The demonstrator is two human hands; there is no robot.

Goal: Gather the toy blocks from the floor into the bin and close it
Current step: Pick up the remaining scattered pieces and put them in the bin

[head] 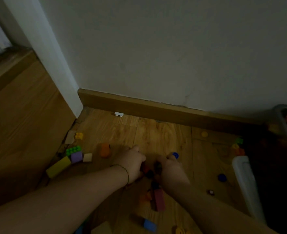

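We see brown grain on the wooden plank floor, and on it a green studded plastic block, a purple plastic cube, a long yellow block, an orange rounded toy, a pink rectangular block and a dark red block.

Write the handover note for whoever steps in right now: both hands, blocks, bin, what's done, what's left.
Hands: left hand and right hand are both curled round a clump of small blocks, low at the floor.
Bin: at the right edge, open, with some pieces already inside.
Still on the floor: green studded block, purple block, long yellow block, orange piece, white block by the skirting, pink block, blue block.
Left to do: bin this handful, gather the rest, close the bin. The white plastic piece beside the bin may be the lid, but it is too dim to tell.
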